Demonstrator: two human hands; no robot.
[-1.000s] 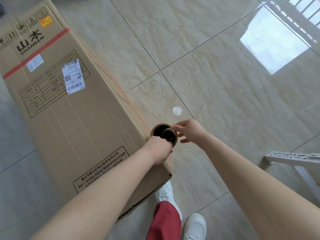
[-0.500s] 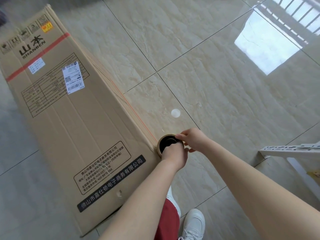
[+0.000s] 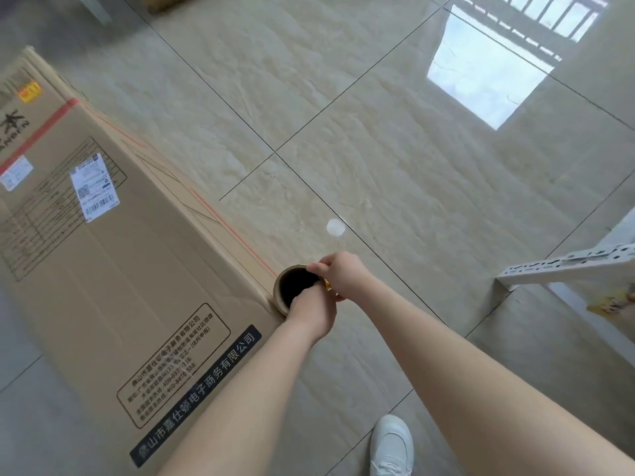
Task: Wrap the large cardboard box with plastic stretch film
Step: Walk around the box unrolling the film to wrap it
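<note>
Cardboard box: I see it as a long, large carton filling the left half of the frame, running from the upper left down to the lower centre, with its broad printed face turned up toward my camera.
Box markings: a white shipping label sits at centre left, a red tape stripe crosses the carton near the upper left, and a dark band of white characters runs along its lower end.
Film roll: I look straight down its open brown core, which shows as a dark round hole just right of the box's right-hand edge, touching that edge a little below mid-frame.
Film on the box: I cannot tell whether any film lies on the cardboard.
Left hand: its arm comes up from the bottom centre; its fingers are curled over the near rim of the core and go down into the hole, grasping the roll.
Right hand: its arm comes in from the lower right; its fingers are bent over the far rim, pinching the roll from the other side.
Floor: glossy beige tiles with dark grout lines; a bright window reflection lies at the upper right and a small white round spot just above the hands.
Bracket: a white perforated metal piece at the right edge, well apart from the box.
Shoe: a white one at the bottom, between my two forearms.
</note>
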